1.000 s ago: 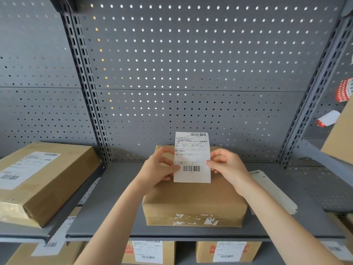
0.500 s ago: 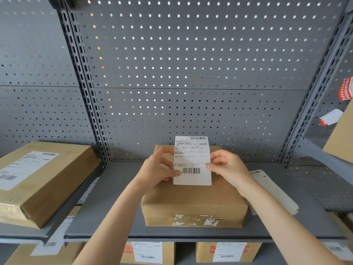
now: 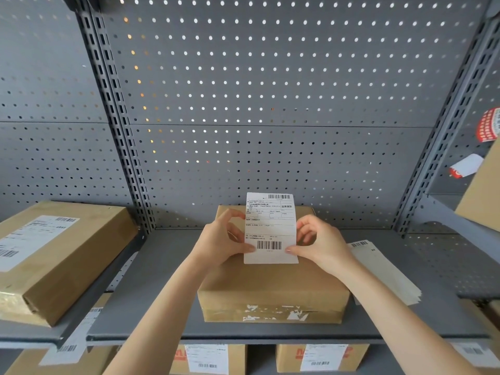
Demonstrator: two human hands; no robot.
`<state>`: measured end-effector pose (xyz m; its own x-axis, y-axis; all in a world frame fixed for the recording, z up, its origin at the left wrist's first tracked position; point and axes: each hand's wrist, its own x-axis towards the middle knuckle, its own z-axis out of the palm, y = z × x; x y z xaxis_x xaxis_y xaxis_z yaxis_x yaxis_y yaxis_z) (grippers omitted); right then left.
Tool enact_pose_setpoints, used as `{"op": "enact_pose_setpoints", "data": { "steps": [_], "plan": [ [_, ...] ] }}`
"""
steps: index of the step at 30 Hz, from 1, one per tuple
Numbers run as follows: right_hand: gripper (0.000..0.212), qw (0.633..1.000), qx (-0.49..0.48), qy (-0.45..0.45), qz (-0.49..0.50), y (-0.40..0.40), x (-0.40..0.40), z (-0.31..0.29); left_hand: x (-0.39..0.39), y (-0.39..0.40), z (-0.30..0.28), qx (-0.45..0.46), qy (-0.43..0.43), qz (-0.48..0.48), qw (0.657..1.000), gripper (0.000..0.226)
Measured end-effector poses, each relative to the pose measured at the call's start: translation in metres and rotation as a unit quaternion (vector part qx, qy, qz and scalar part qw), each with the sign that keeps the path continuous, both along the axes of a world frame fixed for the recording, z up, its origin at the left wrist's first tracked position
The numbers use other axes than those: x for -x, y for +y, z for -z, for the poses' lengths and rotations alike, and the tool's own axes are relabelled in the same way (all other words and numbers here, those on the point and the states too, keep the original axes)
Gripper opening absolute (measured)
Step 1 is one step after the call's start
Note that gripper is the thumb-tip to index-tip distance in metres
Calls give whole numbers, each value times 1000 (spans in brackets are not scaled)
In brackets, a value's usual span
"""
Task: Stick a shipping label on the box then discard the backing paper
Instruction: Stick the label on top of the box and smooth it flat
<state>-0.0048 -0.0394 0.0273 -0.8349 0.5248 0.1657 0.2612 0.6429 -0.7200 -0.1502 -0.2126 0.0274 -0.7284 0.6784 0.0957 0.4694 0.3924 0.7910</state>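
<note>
Both hands pinch the shipping label (image 3: 270, 228) by its lower side edges, left hand (image 3: 224, 239) on the left, right hand (image 3: 319, 239) on the right, holding it upright over the box (image 3: 270, 288) on the shelf (image 3: 151, 293). If the backing peels unevenly, the label may curl, stick to itself, or land crooked.

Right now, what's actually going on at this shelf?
A person holds a shipping label upright over a brown box on the middle grey shelf. The left hand pinches its left edge and the right hand its right edge, both near the lower barcode. The label is not yet stuck flat on the box top, and whether the backing is coming off cannot be told. A stack of more labels lies to the right of the box.
</note>
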Motion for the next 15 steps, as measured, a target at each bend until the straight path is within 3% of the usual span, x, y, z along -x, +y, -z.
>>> {"op": "enact_pose_setpoints", "data": {
  "steps": [8, 15],
  "plan": [
    [41, 999, -35, -3, -3, 1, -1, 3, 2, 3, 3, 47, 33, -9, 998, 64],
    [42, 999, -49, -8, -18, 2, 0, 3, 3, 3, 2, 67, 50, 1, 997, 56]
  ]
}}
